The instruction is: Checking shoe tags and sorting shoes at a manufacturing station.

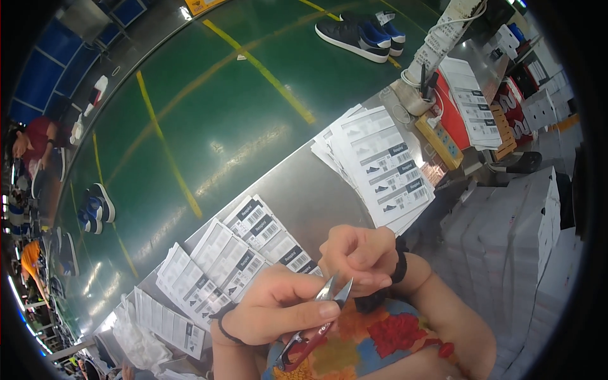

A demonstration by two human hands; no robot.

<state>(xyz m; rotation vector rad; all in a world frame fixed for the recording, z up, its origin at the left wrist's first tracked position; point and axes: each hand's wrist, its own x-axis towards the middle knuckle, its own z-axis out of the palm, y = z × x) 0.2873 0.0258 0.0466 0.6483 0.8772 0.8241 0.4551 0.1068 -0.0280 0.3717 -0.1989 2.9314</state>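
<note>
My left hand [275, 304] holds a pair of thread snips with red handles [305, 347], thumb and fingers around them. The pointed steel blades [335, 290] stand apart and point up toward my right hand [360, 256]. That hand is closed just beyond the tips, its fingers curled in; whatever they may hold is hidden or too small to make out. Sheets of printed shoe labels [237, 253] lie in overlapping stacks on the metal table edge beyond my left hand. Another stack of label sheets [386, 168] lies farther off to the right.
A green conveyor belt [209, 126] with yellow lines runs beyond the table. It carries dark shoes [362, 37] at the far right and blue ones [96, 208] at the left. White boxes [500, 247] are stacked at my right. A power strip [440, 140] sits by a post.
</note>
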